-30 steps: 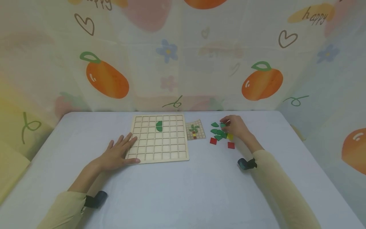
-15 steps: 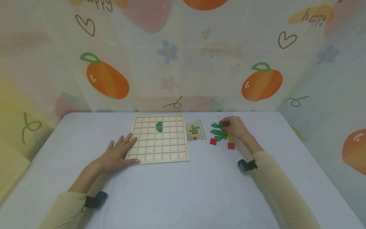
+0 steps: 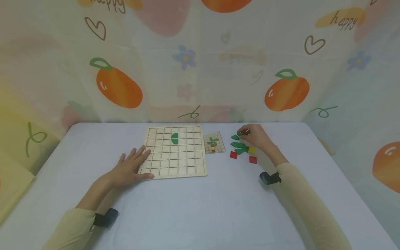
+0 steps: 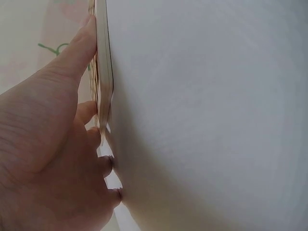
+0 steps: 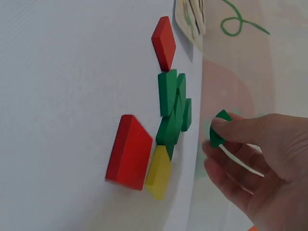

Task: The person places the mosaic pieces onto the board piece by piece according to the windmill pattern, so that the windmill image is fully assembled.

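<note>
My right hand [image 3: 254, 136] pinches a green quarter-round tile [image 5: 219, 129] between thumb and fingers, above the loose pile. Below it on the table lie several green tiles [image 3: 240, 146], a yellow square tile [image 3: 251, 150] and two red square tiles, one nearer the card [image 3: 233, 155] and one further right [image 5: 127, 153]. With fingers spread, my left hand [image 3: 126, 167] rests on the left edge of a wooden grid board [image 3: 187, 162]. Two green quarter-round tiles [image 3: 175, 138] sit in the board's upper middle, one above the other, flat sides to the right.
Against the board's right side lies a small pattern card [image 3: 207, 148] showing a green, yellow and red figure on a grid. The white table [image 3: 193, 211] ends at a printed cloth backdrop [image 3: 215, 86] behind.
My right hand has lifted a green quarter-round tile from the pile and moved slightly up and left. My left hand stays on the board's edge.
</note>
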`<state>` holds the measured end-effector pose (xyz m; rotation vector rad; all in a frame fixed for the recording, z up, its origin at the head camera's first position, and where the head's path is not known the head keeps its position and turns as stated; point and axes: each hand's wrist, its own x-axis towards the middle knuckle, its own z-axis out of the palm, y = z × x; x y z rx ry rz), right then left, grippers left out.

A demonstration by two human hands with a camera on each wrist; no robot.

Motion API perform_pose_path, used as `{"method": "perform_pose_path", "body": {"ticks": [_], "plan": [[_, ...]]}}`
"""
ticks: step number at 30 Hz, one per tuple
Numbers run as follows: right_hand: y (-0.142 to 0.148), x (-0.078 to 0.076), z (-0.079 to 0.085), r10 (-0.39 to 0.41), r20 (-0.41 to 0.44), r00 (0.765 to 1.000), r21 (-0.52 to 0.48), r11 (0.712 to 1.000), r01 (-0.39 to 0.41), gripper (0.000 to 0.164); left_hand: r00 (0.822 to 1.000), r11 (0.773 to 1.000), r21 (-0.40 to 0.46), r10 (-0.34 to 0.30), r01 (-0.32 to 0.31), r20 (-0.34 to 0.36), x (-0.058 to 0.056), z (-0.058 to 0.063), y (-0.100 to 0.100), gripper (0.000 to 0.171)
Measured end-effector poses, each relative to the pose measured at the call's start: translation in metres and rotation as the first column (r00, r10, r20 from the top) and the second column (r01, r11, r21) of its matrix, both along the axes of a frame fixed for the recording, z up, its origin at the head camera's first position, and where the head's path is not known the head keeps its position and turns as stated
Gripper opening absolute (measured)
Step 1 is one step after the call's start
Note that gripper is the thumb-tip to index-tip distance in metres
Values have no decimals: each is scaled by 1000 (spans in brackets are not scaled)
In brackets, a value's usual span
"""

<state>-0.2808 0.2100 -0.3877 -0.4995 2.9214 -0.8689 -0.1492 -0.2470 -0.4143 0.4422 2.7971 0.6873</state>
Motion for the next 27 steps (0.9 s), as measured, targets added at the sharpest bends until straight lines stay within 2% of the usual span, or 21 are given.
{"method": "perform_pose_path", "body": {"ticks": [8, 15, 22, 27], "plan": [[-14, -1, 11, -47, -34, 998, -26, 999, 46, 18, 1000, 1000, -10, 0, 0, 0, 0, 1, 1, 99], [-30, -1, 16, 2, -8, 1000, -73, 997, -3, 32, 1000, 1000, -5, -4, 4, -8, -1, 0, 2, 99], [-43, 0, 17, 37, -19, 999, -80, 996, -38, 25, 1000, 1000, -5, -3, 3, -11, -1, -1, 3, 99], [-51, -2, 17, 50, -20, 999, -90, 995, -52, 22, 1000, 1000, -4, 6, -6, 0, 0, 3, 4, 99]]}}
